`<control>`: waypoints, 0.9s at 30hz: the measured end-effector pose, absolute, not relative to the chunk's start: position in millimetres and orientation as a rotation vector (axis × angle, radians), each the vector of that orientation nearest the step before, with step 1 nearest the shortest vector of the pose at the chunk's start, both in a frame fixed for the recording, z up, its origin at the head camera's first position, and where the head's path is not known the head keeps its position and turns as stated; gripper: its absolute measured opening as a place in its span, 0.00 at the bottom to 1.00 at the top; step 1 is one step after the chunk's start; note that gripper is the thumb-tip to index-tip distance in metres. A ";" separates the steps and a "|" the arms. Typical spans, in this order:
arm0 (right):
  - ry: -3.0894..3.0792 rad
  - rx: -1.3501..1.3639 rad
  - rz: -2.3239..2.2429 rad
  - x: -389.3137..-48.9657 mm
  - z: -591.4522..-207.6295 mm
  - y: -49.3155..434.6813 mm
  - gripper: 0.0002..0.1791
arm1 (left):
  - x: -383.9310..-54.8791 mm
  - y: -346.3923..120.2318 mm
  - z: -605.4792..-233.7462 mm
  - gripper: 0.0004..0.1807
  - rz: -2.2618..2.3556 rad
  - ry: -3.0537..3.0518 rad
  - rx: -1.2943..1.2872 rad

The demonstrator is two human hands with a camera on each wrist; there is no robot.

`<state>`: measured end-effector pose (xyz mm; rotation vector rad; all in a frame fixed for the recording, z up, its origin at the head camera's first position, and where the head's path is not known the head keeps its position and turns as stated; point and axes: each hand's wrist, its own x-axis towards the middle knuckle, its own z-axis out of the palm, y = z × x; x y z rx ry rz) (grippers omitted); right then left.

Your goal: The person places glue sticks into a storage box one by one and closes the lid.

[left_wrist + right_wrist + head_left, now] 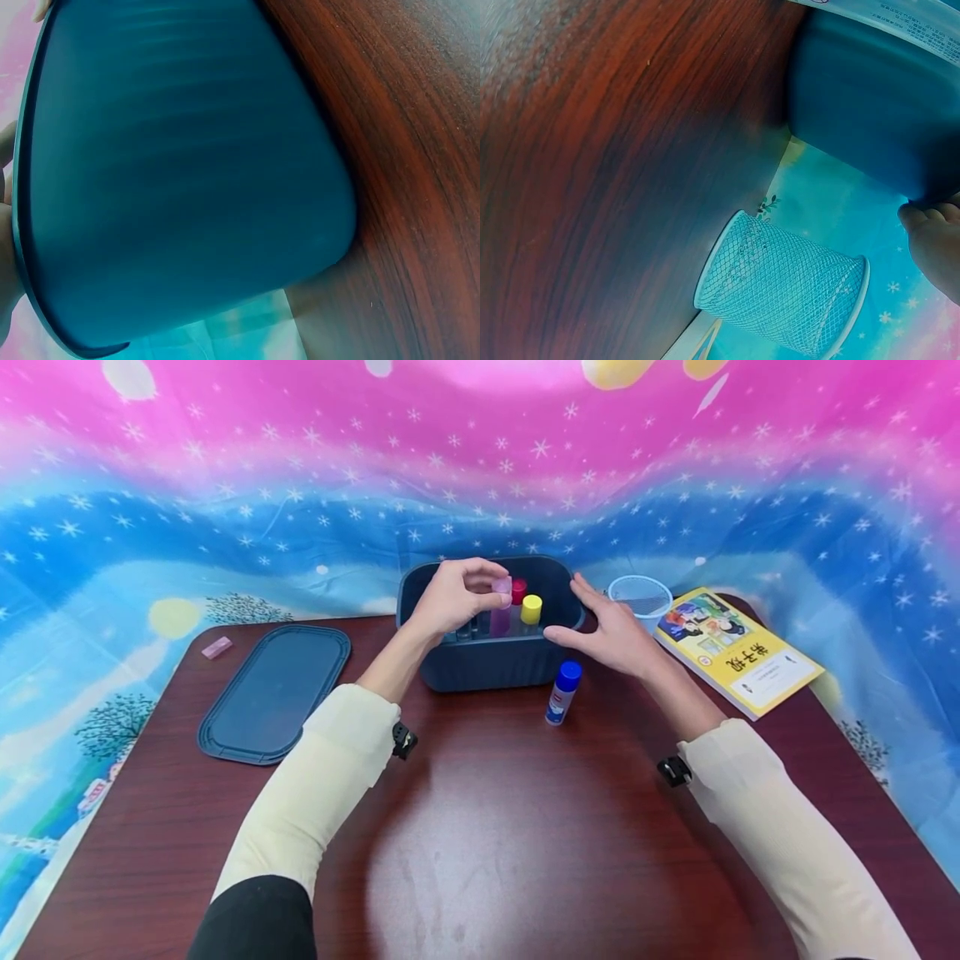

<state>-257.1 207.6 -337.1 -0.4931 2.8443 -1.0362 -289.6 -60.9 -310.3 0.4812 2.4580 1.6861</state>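
Over the dark blue bin (495, 667), my left hand (453, 597) pinches the pale purple cap of a purple glue stick (500, 622) between thumb and fingers. The stick is upright inside the bin, beside a red-capped stick (519, 591) and a yellow-capped one (532, 610); their lower parts are hidden. My right hand (611, 631) lies at the bin's right end, fingers extended along the rim and thumb spread toward the front corner. A blue-capped glue stick (562, 693) stands on the table before that corner. In the left wrist view the bin wall (187, 165) hides most of the hand.
A flat dark blue lid (273, 693) lies left of the bin, with a small pink block (217, 648) beyond it. Right of the bin are a light blue mesh pen holder (787, 285) and a yellow book (738, 652). A patterned cloth (487, 502) hangs behind the table.
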 end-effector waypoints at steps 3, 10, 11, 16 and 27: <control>2.848 -0.497 -1.027 -257.8 -336.5 207.0 0.56 | -292.0 -59.0 -310.4 0.18 1.674 2.430 0.480; 2.854 -0.503 -1.024 -257.8 -336.5 206.9 0.56 | -296.3 -55.9 -311.5 0.17 1.640 2.364 0.427; 2.855 -0.502 -1.021 -257.7 -336.5 206.8 0.56 | -296.5 -55.7 -311.5 0.17 1.629 2.360 0.415; 2.866 -0.496 -1.011 -256.8 -337.2 206.7 0.56 | -296.9 -54.8 -311.5 0.16 1.588 2.351 0.379; 2.858 -0.494 -1.025 -257.0 -337.4 207.6 0.56 | -298.8 -53.5 -313.4 0.17 1.529 2.376 0.393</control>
